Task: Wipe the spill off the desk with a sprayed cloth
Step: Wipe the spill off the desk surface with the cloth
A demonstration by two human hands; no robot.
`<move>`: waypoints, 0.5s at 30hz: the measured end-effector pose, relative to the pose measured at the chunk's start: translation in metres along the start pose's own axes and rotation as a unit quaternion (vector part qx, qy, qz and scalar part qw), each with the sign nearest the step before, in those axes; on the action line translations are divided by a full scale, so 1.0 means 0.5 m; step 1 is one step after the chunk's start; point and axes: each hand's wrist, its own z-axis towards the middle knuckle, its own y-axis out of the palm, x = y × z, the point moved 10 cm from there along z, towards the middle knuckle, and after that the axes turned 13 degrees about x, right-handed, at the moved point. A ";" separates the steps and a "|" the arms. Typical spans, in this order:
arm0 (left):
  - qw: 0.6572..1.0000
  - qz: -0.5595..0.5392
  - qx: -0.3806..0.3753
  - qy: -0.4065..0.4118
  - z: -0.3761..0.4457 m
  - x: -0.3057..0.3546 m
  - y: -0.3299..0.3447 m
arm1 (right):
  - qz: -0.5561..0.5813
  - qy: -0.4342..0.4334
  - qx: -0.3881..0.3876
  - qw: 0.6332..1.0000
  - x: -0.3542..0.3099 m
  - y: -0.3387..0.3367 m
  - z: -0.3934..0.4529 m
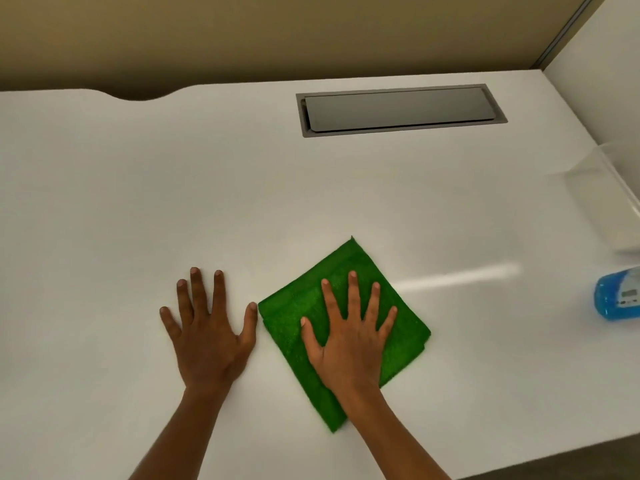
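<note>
The right hand [349, 337] lies flat on a folded green cloth [360, 268], fingers straight and spread, palm pressing the fabric onto the white desk [138, 188]. The cloth sits near the front edge of the desk, a little right of centre, turned so that one corner points to the far side and another toward the person. Its left corner lies just beside the thumb of the left hand [207, 334]; whether the two touch cannot be told.

The left hand rests palm down on the bare desk surface to the left of the cloth, fingers straight and fanned apart, holding nothing. The two hands lie side by side, apart from each other, with both forearms reaching in from the near edge.

A pale bright streak [457, 277] runs across the desk surface to the right of the cloth; whether it is wetness or a reflection cannot be told. At the far right edge of the view a blue bottle [614, 296] with a light label is partly cut off. Toward the far side of the desk, a grey rectangular cable hatch [398, 109] is set into the top. A tan wall [277, 36] stands behind the desk, and a white panel [602, 81] borders it on the right.
</note>
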 end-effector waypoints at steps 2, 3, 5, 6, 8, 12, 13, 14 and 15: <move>1.000 0.001 -0.001 -0.003 0.000 0.000 0.000 | 0.004 0.004 0.008 1.000 -0.023 0.005 0.053; 1.000 0.001 -0.001 -0.002 0.000 0.000 0.000 | 0.005 0.006 0.006 1.000 -0.036 0.012 0.087; 1.000 0.002 0.001 -0.002 -0.001 0.000 -0.002 | 0.008 0.012 0.000 1.000 -0.066 0.028 0.163; 1.000 0.003 0.001 -0.003 0.000 0.000 -0.002 | 0.010 0.014 -0.002 1.000 -0.084 0.035 0.198; 1.000 0.007 0.003 -0.002 0.002 0.001 -0.004 | 0.011 0.010 -0.007 1.000 -0.118 0.049 0.254; 1.000 0.011 0.007 -0.001 0.006 0.000 -0.004 | 0.014 -0.006 -0.007 1.000 -0.145 0.059 0.283; 1.000 0.010 0.007 0.000 0.006 -0.002 -0.004 | 0.016 -0.015 -0.005 1.000 -0.144 0.056 0.274; 1.000 0.009 0.009 0.002 0.006 -0.001 -0.004 | 0.018 -0.025 -0.002 1.000 -0.142 0.052 0.261; 1.000 0.009 0.011 0.003 0.005 -0.001 -0.005 | 0.019 -0.032 0.000 0.999 -0.138 0.049 0.245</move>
